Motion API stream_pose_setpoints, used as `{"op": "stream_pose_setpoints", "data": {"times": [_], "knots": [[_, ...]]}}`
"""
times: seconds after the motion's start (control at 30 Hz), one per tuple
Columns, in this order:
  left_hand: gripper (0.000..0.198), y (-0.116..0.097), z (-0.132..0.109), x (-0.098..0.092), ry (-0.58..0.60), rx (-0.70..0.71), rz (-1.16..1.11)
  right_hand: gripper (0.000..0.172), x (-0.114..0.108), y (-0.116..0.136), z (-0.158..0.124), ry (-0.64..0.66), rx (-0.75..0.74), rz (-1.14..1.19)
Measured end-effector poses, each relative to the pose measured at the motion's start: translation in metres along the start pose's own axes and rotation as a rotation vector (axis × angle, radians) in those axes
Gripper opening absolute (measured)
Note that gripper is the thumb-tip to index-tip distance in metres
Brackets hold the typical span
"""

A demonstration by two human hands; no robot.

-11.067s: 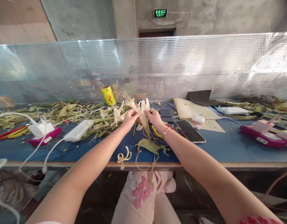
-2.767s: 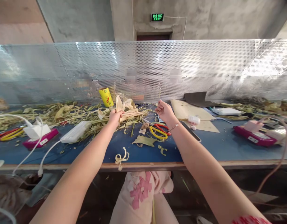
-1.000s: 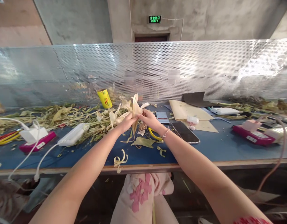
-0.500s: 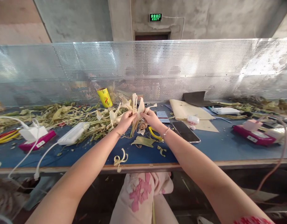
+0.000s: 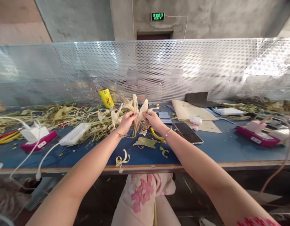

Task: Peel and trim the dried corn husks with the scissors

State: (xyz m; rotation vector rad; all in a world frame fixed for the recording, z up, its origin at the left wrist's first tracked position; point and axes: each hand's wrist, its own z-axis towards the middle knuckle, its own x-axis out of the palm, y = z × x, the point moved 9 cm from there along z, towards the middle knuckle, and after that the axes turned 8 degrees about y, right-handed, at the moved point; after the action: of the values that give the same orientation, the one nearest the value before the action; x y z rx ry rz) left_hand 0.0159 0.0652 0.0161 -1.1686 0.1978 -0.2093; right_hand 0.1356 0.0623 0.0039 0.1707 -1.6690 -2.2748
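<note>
My left hand is closed round the base of a pale flower-like bunch of dried husk, pinching it between thumb and fingers. From the right, my right hand grips a broad cream husk strip that stands up from the same bunch. The two hands almost meet, and thin stalk ends hang below them. Behind the left wrist lie more pale husk flowers on green stems. Yellow-handled pliers rest beside my right wrist, near a flat husk piece.
A phone, beige paper and a white earphone case lie to the right. Leftward are a white power strip, a magenta socket block with cables, and a yellow roll. A perforated metal screen stands behind.
My right hand has shifted slightly up along the broad husk strip, which now leans more to the right. My left hand stays almost in place at the base.
</note>
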Motion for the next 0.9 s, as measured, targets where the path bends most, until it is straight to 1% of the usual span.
{"op": "stream_pose_setpoints", "data": {"times": [0.07,0.13,0.23,0.3,0.43,0.57,0.67,0.77,0.9], "knots": [[0.021,0.004,0.0,0.002,0.009,-0.06,-0.058,0.024,-0.002,0.0,0.0,-0.017,0.001,0.008],[0.02,0.007,0.002,0.0,-0.022,-0.092,-0.087,0.024,-0.005,0.001,0.0,-0.04,0.001,0.005],[0.017,0.009,0.003,-0.007,-0.11,-0.096,-0.064,0.026,-0.008,0.0,0.001,-0.063,-0.003,-0.029],[0.017,0.006,0.004,-0.01,-0.142,-0.067,-0.033,0.027,-0.009,0.0,0.002,-0.071,-0.017,-0.081],[0.02,0.001,0.003,-0.006,-0.086,-0.023,-0.009,0.026,-0.01,-0.001,0.005,-0.079,-0.05,-0.19],[0.022,0.001,0.0,0.0,-0.033,-0.056,-0.016,0.025,-0.011,-0.002,0.006,-0.08,-0.05,-0.241],[0.023,0.0,-0.001,0.003,-0.008,-0.066,0.019,0.025,-0.012,-0.001,0.005,-0.094,-0.032,-0.221],[0.021,-0.001,-0.001,0.002,-0.024,-0.065,0.038,0.025,-0.01,0.0,0.002,-0.076,-0.005,-0.156],[0.02,-0.004,-0.001,-0.007,-0.1,-0.045,0.026,0.025,-0.007,-0.004,0.003,-0.046,0.043,-0.14]]}}
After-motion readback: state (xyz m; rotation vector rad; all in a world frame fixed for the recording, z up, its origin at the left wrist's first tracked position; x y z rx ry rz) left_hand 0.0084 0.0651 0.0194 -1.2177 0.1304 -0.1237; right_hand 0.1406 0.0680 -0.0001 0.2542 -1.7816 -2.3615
